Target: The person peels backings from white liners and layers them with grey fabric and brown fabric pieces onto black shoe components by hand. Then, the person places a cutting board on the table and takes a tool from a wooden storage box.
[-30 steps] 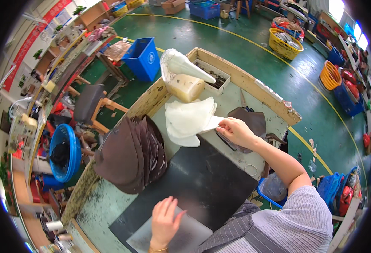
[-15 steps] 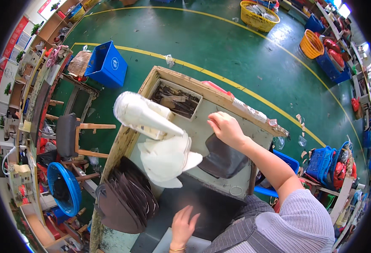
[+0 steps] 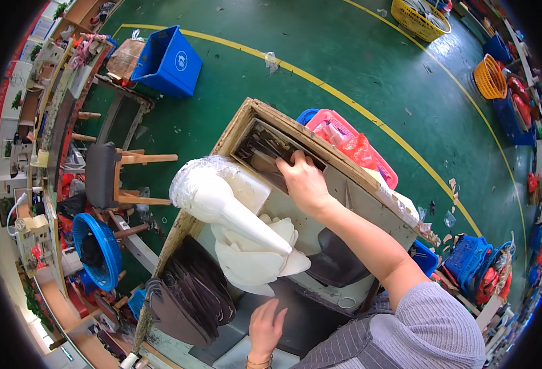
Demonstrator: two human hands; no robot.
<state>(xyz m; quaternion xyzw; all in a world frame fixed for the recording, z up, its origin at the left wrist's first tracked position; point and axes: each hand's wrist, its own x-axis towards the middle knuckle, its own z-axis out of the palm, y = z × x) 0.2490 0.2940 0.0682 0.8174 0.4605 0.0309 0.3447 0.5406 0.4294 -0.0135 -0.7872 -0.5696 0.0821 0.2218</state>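
Note:
My right hand (image 3: pixel 306 183) reaches to the near right part of a shallow tray (image 3: pixel 255 165) of dark strips. Its fingers are bent down and closed at the tray; what they grip is hidden. My left hand (image 3: pixel 266 327) hovers over a dark flat sheet (image 3: pixel 298 317), fingers apart and nothing in it. Ahead of it lie stacked white shaped pieces (image 3: pixel 246 261), partly covered by a white tapering body (image 3: pixel 212 200) wrapped in clear plastic. A fanned pile of dark brown leather-like pieces (image 3: pixel 188 295) leans at the left, and a dark curved piece (image 3: pixel 338 261) lies at the right.
A raised wooden rim (image 3: pixel 218 147) borders the worktable. Beyond it sits a pink basket (image 3: pixel 338 126) holding a red bag. A blue bin (image 3: pixel 172 61), a chair (image 3: pixel 108 175) and a round blue basket (image 3: pixel 98 252) stand at the left. Blue crates (image 3: pixel 468 258) are at the right.
My right hand has moved forward and left from above the table to the tray. My left hand stays nearly in place. The whole view has shifted, bringing the pink basket into sight.

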